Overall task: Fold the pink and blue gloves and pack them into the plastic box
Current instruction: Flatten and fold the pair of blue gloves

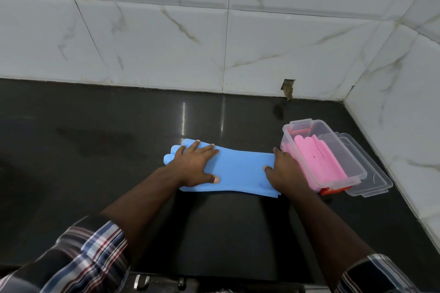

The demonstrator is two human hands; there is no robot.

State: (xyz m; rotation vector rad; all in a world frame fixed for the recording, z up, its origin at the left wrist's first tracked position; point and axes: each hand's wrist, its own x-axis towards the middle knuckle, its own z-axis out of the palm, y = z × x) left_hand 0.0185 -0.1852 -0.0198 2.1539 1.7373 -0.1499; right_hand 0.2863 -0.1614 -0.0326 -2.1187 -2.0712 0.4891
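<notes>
1 box (342, 159); 1 lid (371, 181); 2 hands: left (194, 165), right (284, 169); blue gloves (240, 171), pink gloves (316, 162): nos. unclear

Blue gloves (240, 169) flat on the dark counter (95, 150), finger ends toward nine o'clock; left hand (195, 165) pressing flat on the finger end; right hand (285, 169) on the cuff end at three o'clock; pink gloves (314, 162) inside the clear plastic box (357, 173), just beside the right hand; clear lid (371, 184) under the box; white tile wall (214, 43) at twelve o'clock.
</notes>
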